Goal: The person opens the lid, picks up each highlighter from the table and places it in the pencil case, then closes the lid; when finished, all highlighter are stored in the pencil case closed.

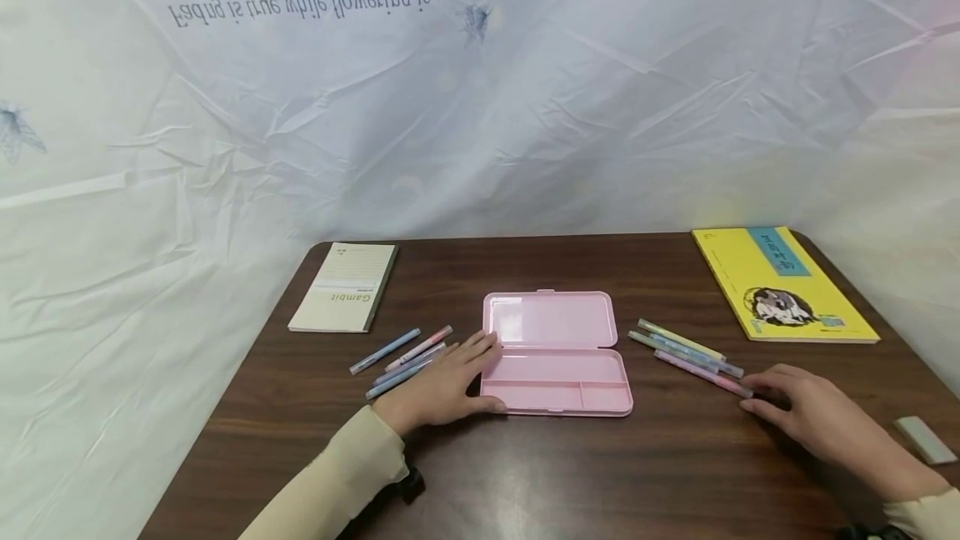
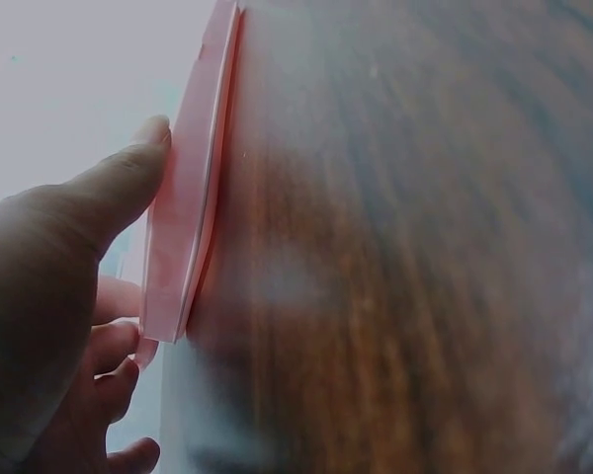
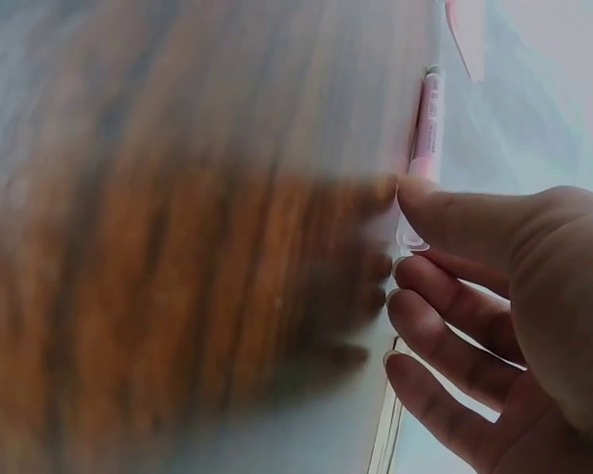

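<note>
An open pink pencil case (image 1: 555,363) lies on the table, its lid folded back and its tray split into compartments. My left hand (image 1: 448,382) holds the case at its left end; in the left wrist view the thumb (image 2: 128,183) presses against the near side, with the fingers round the end. To the right, my right hand (image 1: 821,415) pinches the near end of a pink pen (image 1: 701,372) between thumb and forefinger. That pen (image 3: 428,123) still lies low along the tabletop. Just beyond it lie a yellow pen (image 1: 681,339) and several bluish and greenish pens.
Several pens, among them a blue pen (image 1: 385,351), lie left of the case, partly behind my left hand. A notepad (image 1: 341,286) is at the back left. A yellow book (image 1: 783,282) lies back right, and an eraser (image 1: 926,440) near the right edge.
</note>
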{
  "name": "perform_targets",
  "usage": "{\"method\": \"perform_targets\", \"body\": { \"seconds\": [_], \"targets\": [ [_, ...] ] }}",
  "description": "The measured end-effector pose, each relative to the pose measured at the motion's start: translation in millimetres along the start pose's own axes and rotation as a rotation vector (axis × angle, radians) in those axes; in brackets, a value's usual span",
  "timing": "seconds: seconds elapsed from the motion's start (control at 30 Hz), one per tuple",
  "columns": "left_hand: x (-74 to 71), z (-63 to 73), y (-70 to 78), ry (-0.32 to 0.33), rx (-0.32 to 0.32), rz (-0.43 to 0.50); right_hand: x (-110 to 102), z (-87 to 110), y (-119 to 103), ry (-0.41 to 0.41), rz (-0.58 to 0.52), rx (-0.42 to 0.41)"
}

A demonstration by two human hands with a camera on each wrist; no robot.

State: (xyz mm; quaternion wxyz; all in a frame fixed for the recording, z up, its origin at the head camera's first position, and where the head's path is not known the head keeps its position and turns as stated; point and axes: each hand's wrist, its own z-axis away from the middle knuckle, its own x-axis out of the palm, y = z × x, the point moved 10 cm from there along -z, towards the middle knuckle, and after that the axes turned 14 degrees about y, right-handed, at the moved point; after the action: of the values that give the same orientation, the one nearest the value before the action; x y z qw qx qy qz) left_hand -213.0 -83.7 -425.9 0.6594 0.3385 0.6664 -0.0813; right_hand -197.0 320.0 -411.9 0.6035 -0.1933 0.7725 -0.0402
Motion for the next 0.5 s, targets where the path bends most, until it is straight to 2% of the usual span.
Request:
{"method": "perform_targets", "body": {
  "seconds": [0.37,0.5],
  "targets": [
    [-0.1,-0.2,0.7,0.007,0.006,-0.002,2.0,-1.8,0.5,0.005,0.013,0.007],
    [-0.2,-0.4,0.1,0.010,0.006,0.001,-0.3,-3.1,-0.1,0.034,0.003,0.008]
  ]
}}
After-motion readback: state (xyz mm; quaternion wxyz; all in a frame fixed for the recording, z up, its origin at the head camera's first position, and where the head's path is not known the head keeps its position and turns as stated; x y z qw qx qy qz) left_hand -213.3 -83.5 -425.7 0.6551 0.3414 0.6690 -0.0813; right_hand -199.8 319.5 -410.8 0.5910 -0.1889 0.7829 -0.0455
